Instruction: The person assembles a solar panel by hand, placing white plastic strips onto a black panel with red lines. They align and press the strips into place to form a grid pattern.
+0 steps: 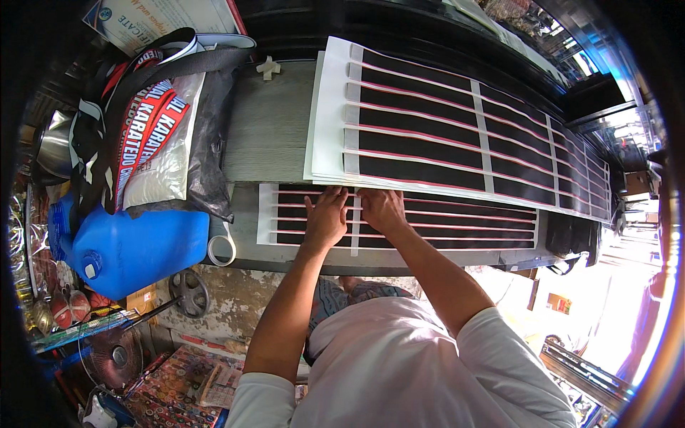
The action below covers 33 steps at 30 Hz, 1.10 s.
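A black printed sheet [442, 227] with white and red stripes and a white margin lies along the near side of the table. Across it runs a pale, see-through strip of tape [354, 241]. My left hand [327, 220] rests on the sheet just left of this strip, fingers stretched out and apart. Just right of the strip, my right hand [383, 212] has its fingers bent and pressed together at the sheet's far edge. What its fingertips hold, if anything, is hidden. Beyond both hands, a stack of similar striped sheets [421, 128] overlaps the near sheet.
At the left stand a blue plastic jug [143, 246] and a clear bag with printed straps [164, 135]. A white ring [222, 250], perhaps a tape roll, hangs at the table's near edge. A small cross-shaped piece [268, 68] lies on the grey tabletop [267, 128]. Below left is a fan [116, 359].
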{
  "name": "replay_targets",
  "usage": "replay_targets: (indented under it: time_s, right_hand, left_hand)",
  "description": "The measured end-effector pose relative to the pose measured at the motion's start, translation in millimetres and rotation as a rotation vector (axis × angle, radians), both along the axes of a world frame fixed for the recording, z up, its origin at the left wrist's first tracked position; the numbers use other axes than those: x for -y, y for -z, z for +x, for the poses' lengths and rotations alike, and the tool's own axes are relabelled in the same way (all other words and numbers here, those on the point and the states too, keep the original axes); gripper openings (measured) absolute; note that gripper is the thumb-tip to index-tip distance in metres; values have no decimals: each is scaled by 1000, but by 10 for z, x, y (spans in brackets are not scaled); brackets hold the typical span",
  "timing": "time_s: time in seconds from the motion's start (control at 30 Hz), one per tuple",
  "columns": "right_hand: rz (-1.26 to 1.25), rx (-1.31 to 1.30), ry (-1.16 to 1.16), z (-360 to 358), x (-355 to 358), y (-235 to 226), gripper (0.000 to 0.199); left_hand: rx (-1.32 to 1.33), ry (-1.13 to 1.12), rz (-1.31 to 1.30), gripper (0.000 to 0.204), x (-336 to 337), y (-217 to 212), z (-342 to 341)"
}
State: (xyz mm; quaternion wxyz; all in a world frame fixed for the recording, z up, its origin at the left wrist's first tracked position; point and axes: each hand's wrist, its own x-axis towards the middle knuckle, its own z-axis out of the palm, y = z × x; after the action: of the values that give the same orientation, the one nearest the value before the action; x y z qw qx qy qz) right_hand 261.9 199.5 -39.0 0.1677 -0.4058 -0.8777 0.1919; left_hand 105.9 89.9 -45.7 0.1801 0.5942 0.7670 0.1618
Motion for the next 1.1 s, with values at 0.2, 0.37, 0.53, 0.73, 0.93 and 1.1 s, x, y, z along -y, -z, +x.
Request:
replay_targets:
  time_s: [0.2,0.37,0.53,0.73,0.93,1.1]
  right_hand:
    - [-74,26,17,54,-27,-58,20]
    - [-109,24,54,48,9,-47,20]
    - [196,-40,141,130,-218,193,21]
    - [136,122,95,121,-506,68,36]
    - [-23,298,56,41,-550,59,45]
    - [246,230,-99,17,-804,965,49]
  left_hand:
    - [-5,6,-3,51,-17,-16,20]
    - [-9,0,8,51,-2,-4,14]
    - [-1,-3,45,50,-9,-36,44]
    - [-85,-98,162,41,-99,-144,-141]
    - [-263,-317,54,37,44,-52,-836]
    - [-125,-252,-60,41,170,-46,-1146]
